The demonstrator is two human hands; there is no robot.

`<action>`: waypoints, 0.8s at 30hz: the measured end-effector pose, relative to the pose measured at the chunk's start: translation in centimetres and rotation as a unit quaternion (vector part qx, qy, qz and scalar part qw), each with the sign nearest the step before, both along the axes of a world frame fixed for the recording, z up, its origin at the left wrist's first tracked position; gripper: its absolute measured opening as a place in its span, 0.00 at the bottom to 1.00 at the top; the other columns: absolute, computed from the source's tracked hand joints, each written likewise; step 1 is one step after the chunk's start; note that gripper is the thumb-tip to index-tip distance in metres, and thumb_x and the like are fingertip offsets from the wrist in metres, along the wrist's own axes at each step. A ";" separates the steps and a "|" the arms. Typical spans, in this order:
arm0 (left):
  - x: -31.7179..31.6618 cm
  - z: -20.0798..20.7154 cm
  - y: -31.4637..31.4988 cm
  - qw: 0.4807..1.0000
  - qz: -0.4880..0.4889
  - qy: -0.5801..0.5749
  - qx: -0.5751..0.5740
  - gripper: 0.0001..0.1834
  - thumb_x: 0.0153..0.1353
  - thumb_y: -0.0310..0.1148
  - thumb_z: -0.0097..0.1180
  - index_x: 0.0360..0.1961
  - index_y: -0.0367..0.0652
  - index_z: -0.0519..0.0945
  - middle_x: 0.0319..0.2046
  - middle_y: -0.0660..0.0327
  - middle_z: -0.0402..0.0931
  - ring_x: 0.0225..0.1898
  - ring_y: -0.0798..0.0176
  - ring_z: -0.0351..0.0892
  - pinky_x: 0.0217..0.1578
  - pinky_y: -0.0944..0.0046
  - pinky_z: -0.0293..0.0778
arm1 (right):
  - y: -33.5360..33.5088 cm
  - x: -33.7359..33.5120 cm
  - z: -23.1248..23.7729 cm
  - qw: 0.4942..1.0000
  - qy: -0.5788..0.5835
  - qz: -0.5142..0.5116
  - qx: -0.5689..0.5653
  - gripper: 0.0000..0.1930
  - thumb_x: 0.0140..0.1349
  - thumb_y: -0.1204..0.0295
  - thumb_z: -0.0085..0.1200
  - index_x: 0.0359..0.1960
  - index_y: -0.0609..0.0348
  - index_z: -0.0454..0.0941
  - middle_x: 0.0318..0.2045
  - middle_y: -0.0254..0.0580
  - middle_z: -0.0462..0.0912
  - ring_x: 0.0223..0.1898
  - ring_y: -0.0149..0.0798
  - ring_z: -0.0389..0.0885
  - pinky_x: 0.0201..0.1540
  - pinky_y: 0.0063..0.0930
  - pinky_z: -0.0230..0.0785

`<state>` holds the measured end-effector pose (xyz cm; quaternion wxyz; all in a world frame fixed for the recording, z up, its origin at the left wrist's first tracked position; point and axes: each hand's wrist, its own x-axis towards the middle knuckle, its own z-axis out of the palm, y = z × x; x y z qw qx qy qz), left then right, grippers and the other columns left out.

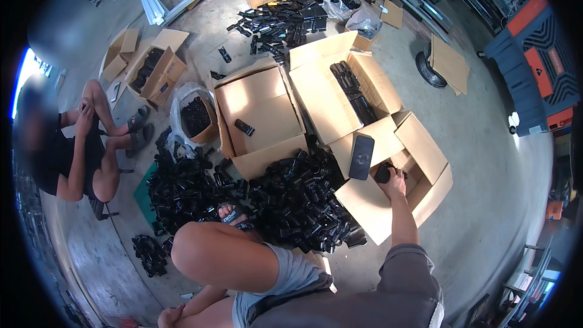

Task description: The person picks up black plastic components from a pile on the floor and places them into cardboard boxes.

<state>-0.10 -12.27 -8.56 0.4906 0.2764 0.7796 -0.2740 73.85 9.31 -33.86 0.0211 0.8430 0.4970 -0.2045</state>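
Observation:
My right hand [395,184] reaches down into an open cardboard box [434,173] at the right. Its fingers are closed round a small black part [383,174], whose exact kind I cannot make out. A dark smartphone [361,157] lies on that box's flap, just left of the hand. At the lower left edge, my left hand [172,315] rests low beside my bent leg, its fingers mostly hidden. A large heap of black plastic parts [297,200] spreads across the floor between my foot and the boxes.
Ahead stand an open box with one black part [245,127] inside and another box [316,94] with parts in rows. A seated person [76,146] is at the left, beside a bagged box [206,130] of parts. A grey-orange wheeled case [534,73] stands right.

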 end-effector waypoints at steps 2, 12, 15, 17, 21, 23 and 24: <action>-0.6 -0.5 -0.3 1.000 -0.004 -0.006 -0.003 0.29 0.67 0.58 0.53 0.58 0.49 0.79 0.53 0.44 0.79 0.57 0.50 0.78 0.56 0.51 0.76 | -0.1 -0.3 -0.2 1.000 -0.011 -0.001 -0.010 0.43 0.43 0.45 0.72 0.61 0.45 0.72 0.60 0.52 0.70 0.63 0.55 0.71 0.63 0.47 0.71; -3.3 -1.1 -3.6 1.000 -0.020 -0.008 -0.020 0.29 0.66 0.58 0.53 0.58 0.49 0.80 0.54 0.44 0.78 0.58 0.49 0.77 0.57 0.52 0.76 | -1.7 1.6 3.7 0.991 0.108 -0.083 0.001 0.35 0.41 0.53 0.74 0.50 0.62 0.82 0.46 0.57 0.84 0.51 0.54 0.82 0.57 0.41 0.74; -4.8 -1.6 -4.7 0.998 -0.044 -0.002 -0.047 0.29 0.66 0.58 0.53 0.58 0.49 0.80 0.54 0.43 0.78 0.58 0.49 0.77 0.57 0.52 0.75 | -3.7 2.7 3.6 0.962 0.180 -0.195 0.061 0.30 0.46 0.57 0.73 0.48 0.64 0.82 0.36 0.48 0.84 0.36 0.42 0.84 0.39 0.33 0.77; -5.9 -1.7 -5.3 0.995 -0.066 0.011 -0.072 0.29 0.66 0.58 0.53 0.58 0.49 0.80 0.55 0.43 0.78 0.58 0.49 0.77 0.57 0.52 0.75 | -3.6 1.9 4.4 0.920 0.265 -0.262 0.120 0.24 0.50 0.62 0.72 0.45 0.62 0.82 0.29 0.38 0.82 0.24 0.32 0.80 0.26 0.25 0.74; -7.4 -1.2 -6.6 0.987 -0.104 0.027 -0.122 0.29 0.66 0.58 0.52 0.58 0.49 0.80 0.55 0.43 0.78 0.59 0.49 0.77 0.57 0.53 0.75 | -5.4 1.1 8.7 0.820 0.434 -0.335 0.165 0.25 0.55 0.59 0.70 0.51 0.56 0.76 0.40 0.37 0.79 0.41 0.32 0.79 0.35 0.30 0.75; -8.0 -0.7 -6.7 0.984 -0.118 0.032 -0.132 0.29 0.66 0.58 0.52 0.58 0.49 0.80 0.55 0.43 0.78 0.59 0.49 0.77 0.57 0.53 0.75 | -6.0 0.5 10.6 0.803 0.460 -0.322 0.199 0.26 0.56 0.58 0.69 0.52 0.54 0.75 0.44 0.37 0.78 0.45 0.32 0.78 0.39 0.32 0.75; -8.0 -0.2 -6.9 0.983 -0.122 0.033 -0.132 0.29 0.66 0.58 0.52 0.58 0.49 0.80 0.55 0.43 0.78 0.59 0.49 0.77 0.58 0.53 0.75 | -6.1 -0.2 11.6 0.793 0.474 -0.316 0.215 0.27 0.56 0.57 0.69 0.53 0.54 0.74 0.45 0.37 0.78 0.46 0.32 0.77 0.41 0.34 0.75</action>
